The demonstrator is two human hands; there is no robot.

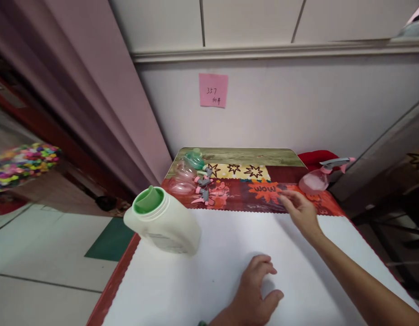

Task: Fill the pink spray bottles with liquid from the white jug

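Note:
My left hand (255,290) is low over the white sheet (209,290), fingers loosely curled and thumb apart, with nothing between them. Farther forward, my right hand (301,215) reaches over the far edge of the sheet. Its fingers bend to the left with a gap at the thumb, and I see nothing in it. Just beyond it to the right stands a pink spray bottle (313,182) with a grey and pink trigger head (333,164) on top. A large white jug (175,228), its green pouring spout (148,199) uncovered, stands at the left.
At the back left lie clear pink bottles (182,184), a green bottle (195,159) and several loose trigger heads (204,192). A patterned cover (236,201) lies under them. Behind the table is a wall with a pink note (213,90); a purple curtain (127,113) hangs left.

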